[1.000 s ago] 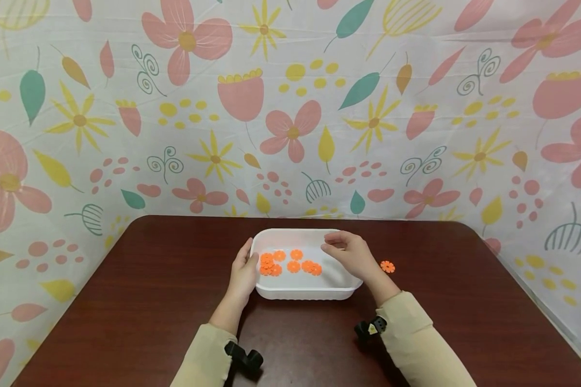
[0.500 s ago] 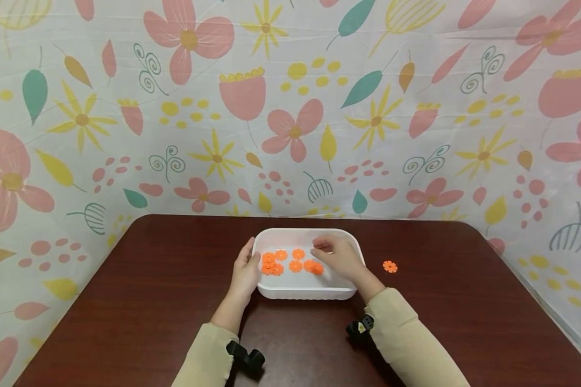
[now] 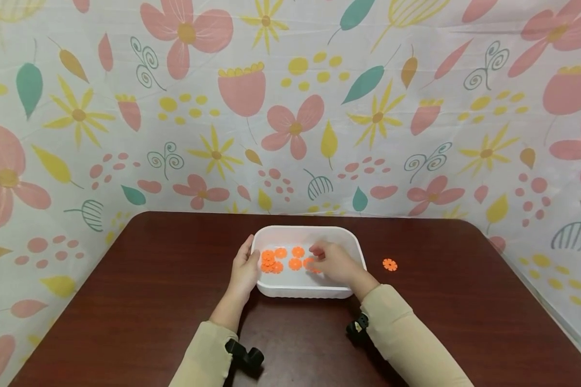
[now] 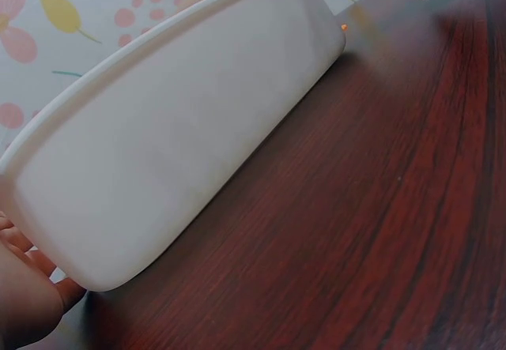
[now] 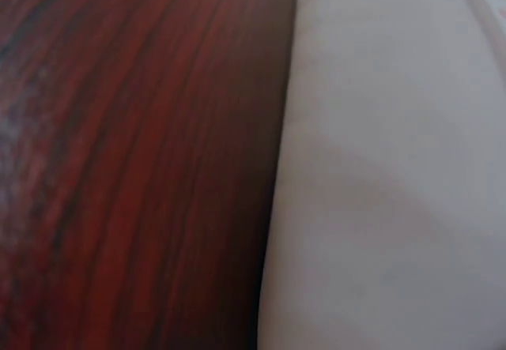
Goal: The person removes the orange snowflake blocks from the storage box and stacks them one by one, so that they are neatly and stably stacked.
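Observation:
A white plastic tray [image 3: 295, 292] stands on the table. My left hand [image 3: 244, 274] grips its left end, thumb over the rim, fingers along the outside; the left wrist view shows this left hand [image 4: 28, 295] by the tray's corner. Flat orange flower-shaped pieces lie inside, with an overlapping cluster [image 3: 268, 260] at the left and single pieces such as one orange piece [image 3: 295, 264] in the middle. My right hand [image 3: 336, 262] reaches inside at the right, fingertips down at an orange piece [image 3: 308, 262] and partly covering it. I cannot tell whether they pinch it.
One more orange flower-shaped piece [image 3: 389, 264] lies on the brown wooden table [image 3: 150, 279], right of the tray. A floral cloth [image 3: 290, 129] hangs behind the table. The right wrist view holds only the tray's outer wall [image 5: 395, 168] and wood grain.
My right hand has moved left and down inside the tray, from its right end to the orange pieces on the right. The left hand keeps its grip on the tray.

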`<action>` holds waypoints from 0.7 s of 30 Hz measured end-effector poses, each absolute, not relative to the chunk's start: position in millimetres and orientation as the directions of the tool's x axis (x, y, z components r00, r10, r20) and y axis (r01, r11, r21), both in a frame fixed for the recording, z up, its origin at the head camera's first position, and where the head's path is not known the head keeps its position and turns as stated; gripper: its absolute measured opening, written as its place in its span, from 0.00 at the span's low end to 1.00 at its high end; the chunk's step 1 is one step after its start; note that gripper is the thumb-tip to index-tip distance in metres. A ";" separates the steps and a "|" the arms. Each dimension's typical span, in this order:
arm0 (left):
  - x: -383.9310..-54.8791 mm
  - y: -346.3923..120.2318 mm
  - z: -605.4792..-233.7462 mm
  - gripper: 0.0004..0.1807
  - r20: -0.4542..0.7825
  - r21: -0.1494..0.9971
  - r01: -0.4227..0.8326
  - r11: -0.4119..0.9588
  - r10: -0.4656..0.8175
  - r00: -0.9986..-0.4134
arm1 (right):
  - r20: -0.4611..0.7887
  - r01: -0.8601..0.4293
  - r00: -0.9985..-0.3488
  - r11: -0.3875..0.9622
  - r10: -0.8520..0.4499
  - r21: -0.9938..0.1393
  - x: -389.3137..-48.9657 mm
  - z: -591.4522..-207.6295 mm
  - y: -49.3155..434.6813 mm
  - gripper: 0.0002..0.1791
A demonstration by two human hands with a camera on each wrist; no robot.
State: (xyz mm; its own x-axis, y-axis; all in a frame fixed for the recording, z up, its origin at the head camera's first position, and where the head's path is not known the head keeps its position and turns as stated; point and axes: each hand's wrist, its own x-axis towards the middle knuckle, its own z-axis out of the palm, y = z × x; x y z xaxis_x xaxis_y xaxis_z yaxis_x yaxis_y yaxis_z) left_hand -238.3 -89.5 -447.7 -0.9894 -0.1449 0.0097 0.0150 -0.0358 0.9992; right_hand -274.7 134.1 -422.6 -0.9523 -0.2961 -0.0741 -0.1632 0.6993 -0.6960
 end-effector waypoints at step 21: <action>-237.5 -89.7 -446.8 0.28 -0.031 0.999 -0.028 -0.023 -0.138 -0.990 | -0.074 -0.293 -0.927 0.834 -0.367 -0.468 -279.6 -427.4 129.5 0.14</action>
